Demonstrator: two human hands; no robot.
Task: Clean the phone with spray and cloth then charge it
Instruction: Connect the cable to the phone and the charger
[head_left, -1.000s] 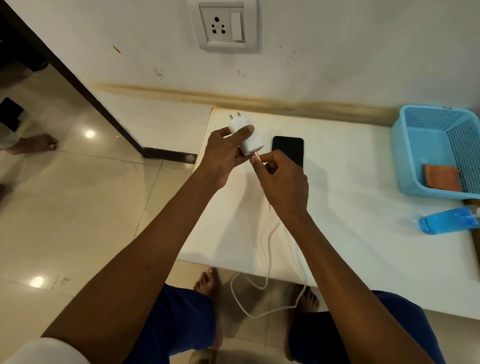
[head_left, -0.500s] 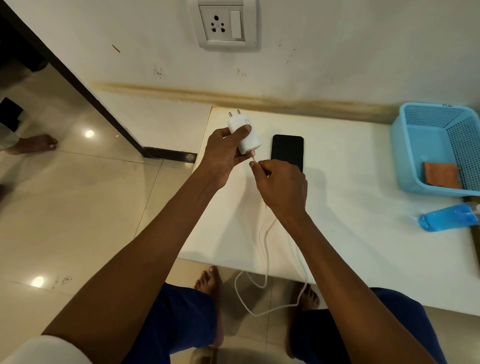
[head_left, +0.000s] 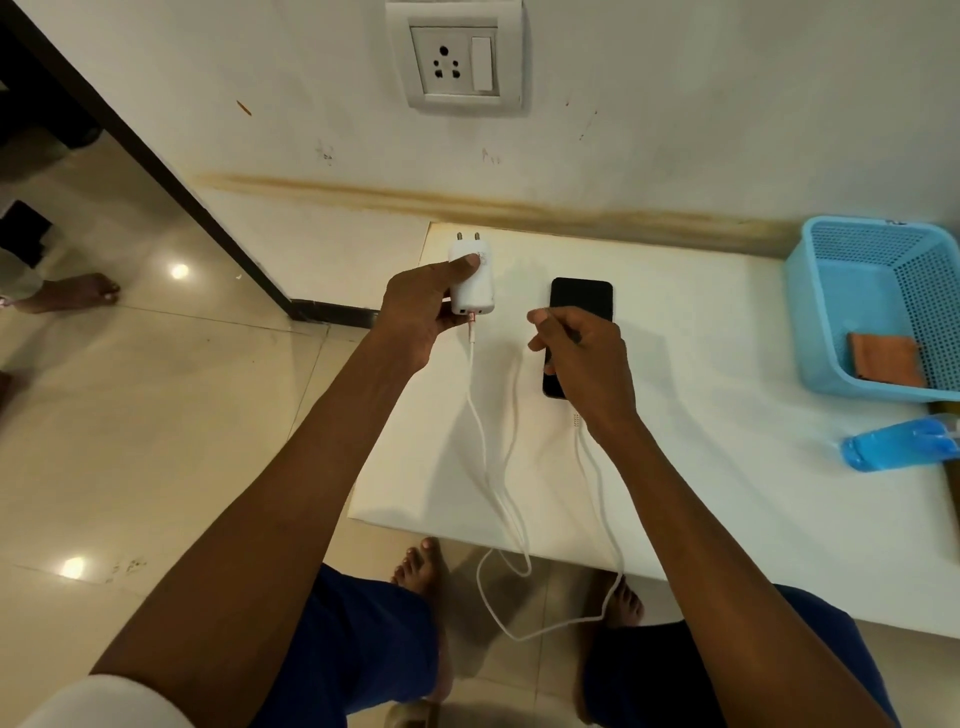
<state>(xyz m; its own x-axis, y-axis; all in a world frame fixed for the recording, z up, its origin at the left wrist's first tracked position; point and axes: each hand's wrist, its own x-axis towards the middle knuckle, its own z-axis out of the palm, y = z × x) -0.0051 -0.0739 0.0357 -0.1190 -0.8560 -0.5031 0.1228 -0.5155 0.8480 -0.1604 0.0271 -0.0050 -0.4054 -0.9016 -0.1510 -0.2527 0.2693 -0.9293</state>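
My left hand (head_left: 421, 306) grips the white charger adapter (head_left: 471, 283) above the table's far left corner, prongs pointing at the wall. A white cable (head_left: 485, 452) is plugged into the adapter's near end, hangs off the table's front edge and loops back up under my right wrist at the phone's near end; that end is hidden. My right hand (head_left: 582, 358) hovers over the black phone (head_left: 582, 299), which lies screen up on the white table (head_left: 727, 467). Its fingers are loosely curled, with nothing visible between thumb and forefinger.
A wall socket with a switch (head_left: 454, 60) sits above the adapter. At the right stand a blue basket (head_left: 821, 312) holding an orange cloth (head_left: 885, 358), and a blue spray bottle (head_left: 898, 444) lying on its side. A person's foot (head_left: 67, 293) is on the floor at left.
My right hand has let go of the cable plug at the adapter and moved right, over the phone. The left hand has lifted the adapter slightly toward the wall.
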